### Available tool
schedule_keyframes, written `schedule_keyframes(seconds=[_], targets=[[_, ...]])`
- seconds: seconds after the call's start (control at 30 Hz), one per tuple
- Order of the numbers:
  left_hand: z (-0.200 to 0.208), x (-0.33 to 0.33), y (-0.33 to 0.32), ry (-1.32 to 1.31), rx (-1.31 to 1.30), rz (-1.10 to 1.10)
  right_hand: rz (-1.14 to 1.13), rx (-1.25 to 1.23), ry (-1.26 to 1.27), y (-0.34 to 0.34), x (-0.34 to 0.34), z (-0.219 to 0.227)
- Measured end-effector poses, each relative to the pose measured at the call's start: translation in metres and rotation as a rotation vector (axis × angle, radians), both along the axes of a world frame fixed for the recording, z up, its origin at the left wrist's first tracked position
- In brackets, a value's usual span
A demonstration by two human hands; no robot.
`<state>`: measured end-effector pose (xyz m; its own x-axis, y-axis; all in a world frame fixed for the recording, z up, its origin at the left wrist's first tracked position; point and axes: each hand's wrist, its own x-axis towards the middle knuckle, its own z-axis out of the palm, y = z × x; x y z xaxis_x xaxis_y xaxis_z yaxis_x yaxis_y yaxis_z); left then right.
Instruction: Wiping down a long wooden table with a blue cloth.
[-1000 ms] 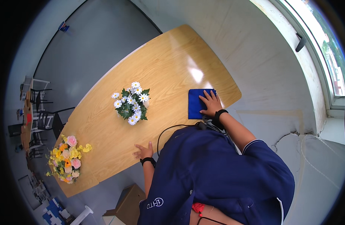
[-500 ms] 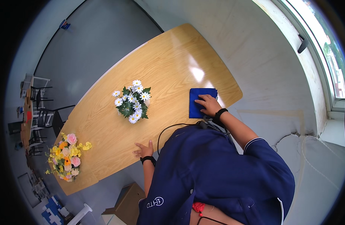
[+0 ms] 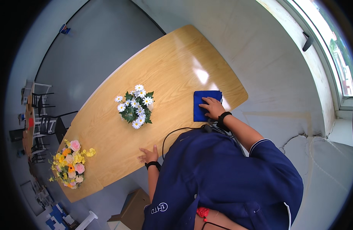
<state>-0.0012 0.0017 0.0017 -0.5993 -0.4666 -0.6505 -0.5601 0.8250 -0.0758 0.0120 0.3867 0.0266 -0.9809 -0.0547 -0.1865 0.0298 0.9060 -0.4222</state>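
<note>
Flat on the wooden table (image 3: 172, 80) lies a blue square piece (image 3: 199, 104) that looks like folded cloth; I cannot tell whether it is a pouch. My right hand (image 3: 212, 108) rests on its right part, fingers stretched out and palm down, hiding some of it. My left hand (image 3: 148, 155) is at the near table edge, fingers spread, with nothing in it. Nearest to that hand, farther in on the table, stands a bunch of white daisies (image 3: 136, 107) with green leaves.
A mixed bouquet (image 3: 71, 164) of pink, orange and yellow flowers stands at the table's left end. Black cables (image 3: 176, 131) run along the near edge by my body. Below on the left is a brown cardboard box (image 3: 135, 209). A wall (image 3: 257, 73) and window lie to the right.
The view has shifted slightly, so the bouquet sits a little farther right and lower. My left hand has shifted slightly at the edge; my right hand stays on the blue piece.
</note>
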Motion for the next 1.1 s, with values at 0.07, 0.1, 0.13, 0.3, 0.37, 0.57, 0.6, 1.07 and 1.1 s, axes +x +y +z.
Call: schedule_keyframes(seconds=[0.07,0.1,0.13,0.3,0.37,0.57,0.6,1.07,1.1], targets=[[-0.001,0.0,0.0,-0.007,-0.011,0.002,-0.024,0.006,-0.007,-0.001,0.001,0.0],[-0.001,0.0,0.0,-0.006,-0.012,0.001,-0.024,0.006,-0.006,-0.002,0.001,-0.001],[-0.002,0.0,-0.001,-0.003,-0.016,-0.001,-0.042,0.007,0.0,-0.002,0.001,-0.002],[0.001,0.0,0.001,-0.004,-0.022,0.001,-0.137,0.048,-0.012,-0.004,0.001,0.002],[0.002,0.001,0.002,-0.011,-0.04,-0.023,-0.21,0.097,-0.036,-0.002,0.001,0.002],[0.002,0.001,0.003,-0.027,-0.058,-0.014,-0.416,0.172,-0.111,0.01,0.0,0.013],[0.002,0.001,0.003,-0.027,-0.059,-0.016,-0.487,0.187,-0.159,0.014,-0.001,0.015],[0.006,0.001,0.005,-0.016,-0.021,0.001,-0.711,0.146,-0.209,0.066,0.006,0.005],[0.005,0.003,0.004,-0.039,-0.033,0.003,-0.706,0.132,-0.239,0.07,0.008,0.003]])
